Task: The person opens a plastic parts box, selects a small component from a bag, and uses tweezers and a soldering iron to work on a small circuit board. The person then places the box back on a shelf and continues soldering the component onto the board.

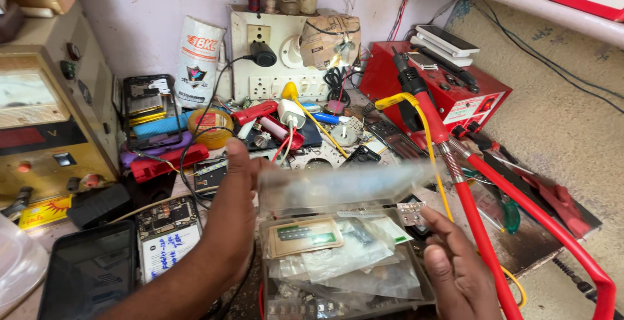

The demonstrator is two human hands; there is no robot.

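- left hand [237, 183] grip: fingers closed on the left end of a clear plastic lid [341, 187], which is blurred and held level above an open parts box [403, 261].
- right hand [455, 261] grip: fingers loosely curled and pinching nothing; its fingertips sit at the box's right edge, just below the lid's right end, and whether they touch the box i cannot tell.
- the lid stretches from the left grip rightward, over the back of the box.
- inside the box lie small clear bags [351, 255] and a tan-framed flat part [305, 235].
- just right of the right hand, a red hose [481, 242] runs down from a black-handled tool [409, 86] that leans by a red station [448, 92].
- left of the left forearm, a bare phone board [168, 232] and a dark phone [91, 271] lie on the worktop [520, 248].
- farther back, a white socket board [279, 66] stands against the wall.
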